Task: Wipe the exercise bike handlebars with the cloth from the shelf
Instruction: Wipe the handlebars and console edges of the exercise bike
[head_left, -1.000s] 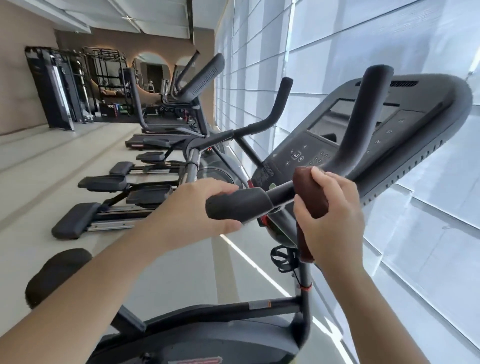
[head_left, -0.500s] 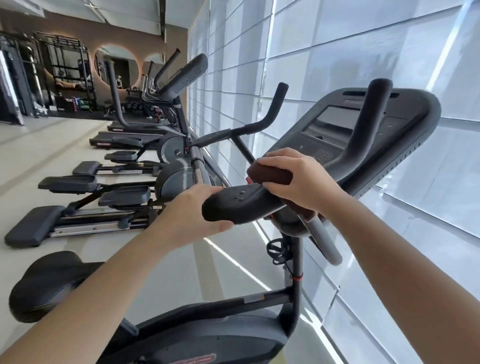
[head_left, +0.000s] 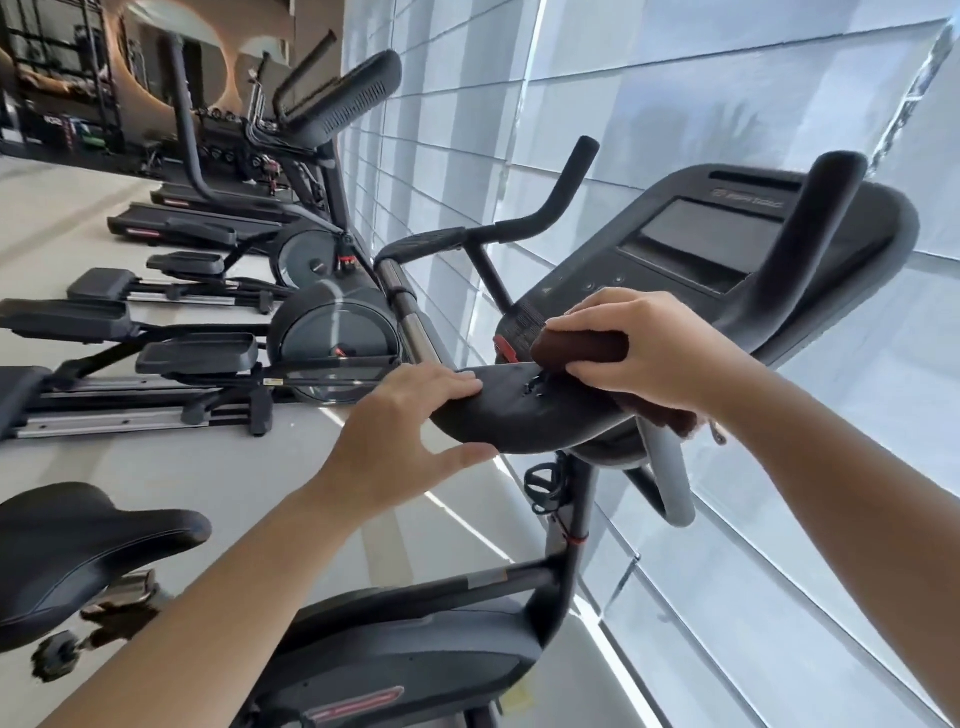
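Note:
The exercise bike's black handlebar (head_left: 519, 415) runs across the middle of the view, below the console (head_left: 696, 244). My right hand (head_left: 654, 353) presses a dark brown cloth (head_left: 582, 347) onto the handlebar where it meets the console, and part of the cloth hangs out under my wrist. My left hand (head_left: 400, 431) loosely cups the near end of the handlebar, fingers on top and thumb below, partly spread. The upright right grip (head_left: 815, 218) rises beside the console.
The bike's black saddle (head_left: 78, 551) sits at lower left and its body (head_left: 405, 654) below. A second bike's handlebar (head_left: 550, 208) and several ellipticals (head_left: 218, 353) line the window wall (head_left: 675, 78). A treadmill stands further back. Pale floor lies to the left.
My right hand has brought the cloth from the handlebar's centre post up onto the flat bar by the console. My left hand's grip has loosened, fingers spreading. The view has tilted right.

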